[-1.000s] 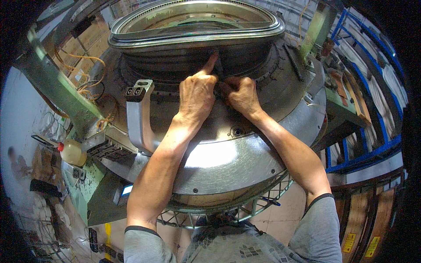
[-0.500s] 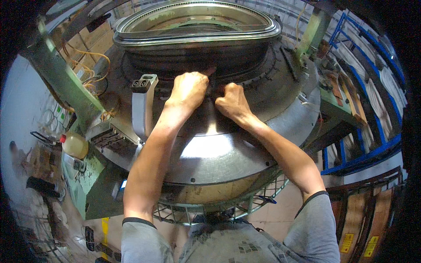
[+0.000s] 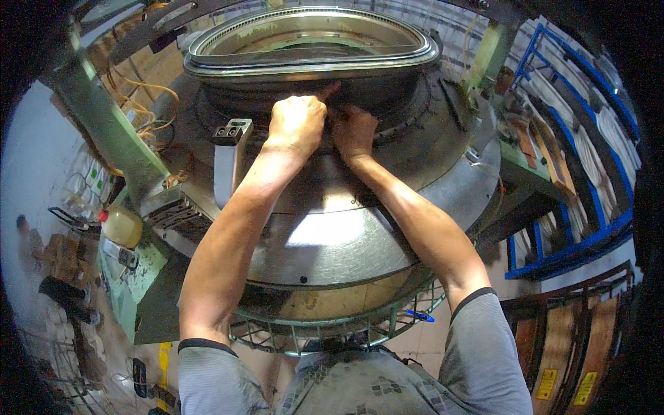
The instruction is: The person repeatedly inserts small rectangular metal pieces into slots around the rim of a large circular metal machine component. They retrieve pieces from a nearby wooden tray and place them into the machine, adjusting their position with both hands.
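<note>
Both of my hands are at the front of a large round metal machine (image 3: 387,228), just below its dark drum (image 3: 256,97). My left hand (image 3: 296,126) is curled with its back toward me. Its index finger reaches up and right against the drum. Close on its right, my right hand (image 3: 354,131) is closed and partly in shadow, knuckles toward the drum. Whatever the fingers of either hand hold, if anything, is hidden behind them. Above the hands lies a shiny toothed ring (image 3: 311,68) at the drum's top.
A grey metal bracket (image 3: 228,162) stands upright left of my left forearm. Green posts (image 3: 114,117) flank the machine. A yellowish bottle with a red cap (image 3: 123,228) sits at the left. A blue rack (image 3: 574,245) with white bundles stands right.
My right hand has moved up and slightly inward, closer to the drum and into shadow. My left hand has risen a little, its index finger higher on the drum.
</note>
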The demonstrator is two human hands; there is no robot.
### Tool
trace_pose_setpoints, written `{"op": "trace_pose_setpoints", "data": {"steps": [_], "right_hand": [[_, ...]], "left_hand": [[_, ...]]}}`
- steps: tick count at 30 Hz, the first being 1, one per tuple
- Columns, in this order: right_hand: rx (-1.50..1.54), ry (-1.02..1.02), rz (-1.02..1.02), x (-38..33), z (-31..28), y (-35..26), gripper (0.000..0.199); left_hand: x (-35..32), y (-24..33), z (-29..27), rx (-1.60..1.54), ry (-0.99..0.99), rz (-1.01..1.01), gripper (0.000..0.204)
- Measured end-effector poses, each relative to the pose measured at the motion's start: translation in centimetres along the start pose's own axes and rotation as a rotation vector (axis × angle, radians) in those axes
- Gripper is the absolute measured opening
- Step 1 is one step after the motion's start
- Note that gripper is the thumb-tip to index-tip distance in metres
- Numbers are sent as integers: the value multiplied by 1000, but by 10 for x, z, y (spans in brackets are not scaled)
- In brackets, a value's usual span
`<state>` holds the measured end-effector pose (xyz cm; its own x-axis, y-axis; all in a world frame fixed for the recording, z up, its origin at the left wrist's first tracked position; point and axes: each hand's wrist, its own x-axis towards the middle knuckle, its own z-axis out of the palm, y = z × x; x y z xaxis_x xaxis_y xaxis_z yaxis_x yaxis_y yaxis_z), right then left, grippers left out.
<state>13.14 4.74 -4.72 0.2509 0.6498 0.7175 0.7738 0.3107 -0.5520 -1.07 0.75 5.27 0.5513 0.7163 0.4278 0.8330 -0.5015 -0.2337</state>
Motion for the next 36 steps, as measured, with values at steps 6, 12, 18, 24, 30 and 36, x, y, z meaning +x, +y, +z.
{"op": "trace_pose_setpoints", "data": {"steps": [6, 12, 18, 24, 30, 36], "right_hand": [[-107, -5, -130, 12, -15, 8, 40], [-374, -78, -187, 24, -32, 3, 54], [-416, -213, -23, 29, -35, -2, 59], [824, -436, 333, 24, -28, 1, 33], [1277, -499, 604, 22, -38, -6, 25], [1211, -600, 621, 27, -47, 1, 26]], "left_hand": [[0, -1, -4, -34, -62, -28, 14], [-2, -2, 5, -77, 22, -8, 12], [-26, 2, 12, -480, 396, -65, 11], [-24, 1, 17, -840, 741, -244, 27], [-23, 7, 22, -891, 799, -273, 26], [-29, 8, 21, -819, 750, -265, 24]]}}
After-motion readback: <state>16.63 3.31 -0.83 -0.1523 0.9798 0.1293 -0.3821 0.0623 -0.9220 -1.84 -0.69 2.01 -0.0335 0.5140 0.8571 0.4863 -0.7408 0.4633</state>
